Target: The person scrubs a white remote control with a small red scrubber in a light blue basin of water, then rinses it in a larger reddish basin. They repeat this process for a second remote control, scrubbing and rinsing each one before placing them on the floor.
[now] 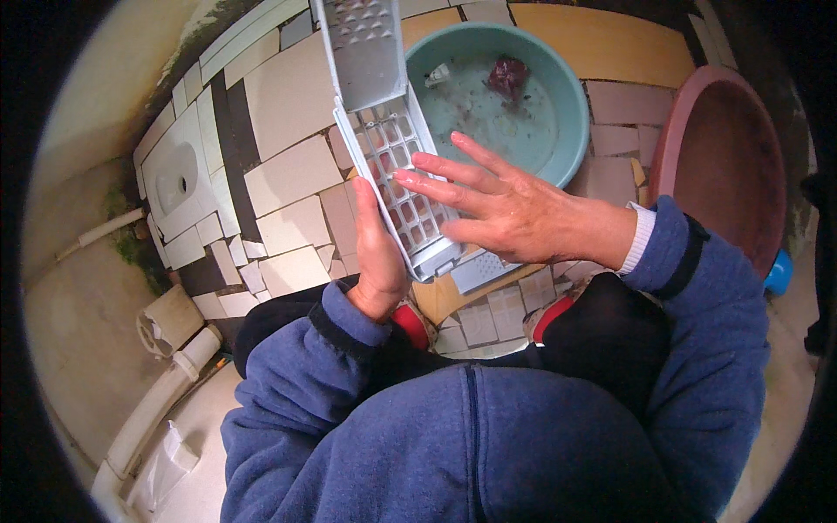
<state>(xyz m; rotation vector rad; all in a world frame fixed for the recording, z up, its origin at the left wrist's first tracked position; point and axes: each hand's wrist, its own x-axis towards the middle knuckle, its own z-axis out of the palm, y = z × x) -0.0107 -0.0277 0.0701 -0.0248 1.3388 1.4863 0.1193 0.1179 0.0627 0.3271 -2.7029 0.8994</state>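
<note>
My left hand (381, 266) holds a long white hinged plastic frame (403, 187) tilted in front of me, its thumb along the left edge. A grid of square openings fills the frame, and pinkish patches show through them. Its lid (366, 52), with rows of raised bumps, is swung open away from me. My right hand (506, 205) is over the grid's right side, wet fingers spread and holding nothing; whether the fingertips touch it I cannot tell. Under my right wrist lies a pale flat panel (482, 271) with small dots, partly hidden.
Beyond my hands stands a teal basin (571, 105) with a dark red bundle (508, 78) and a small white piece (437, 75) in it. A reddish-brown tub (680, 113) leans at the right. At the left are a squat toilet (180, 179) and a white pipe (139, 418).
</note>
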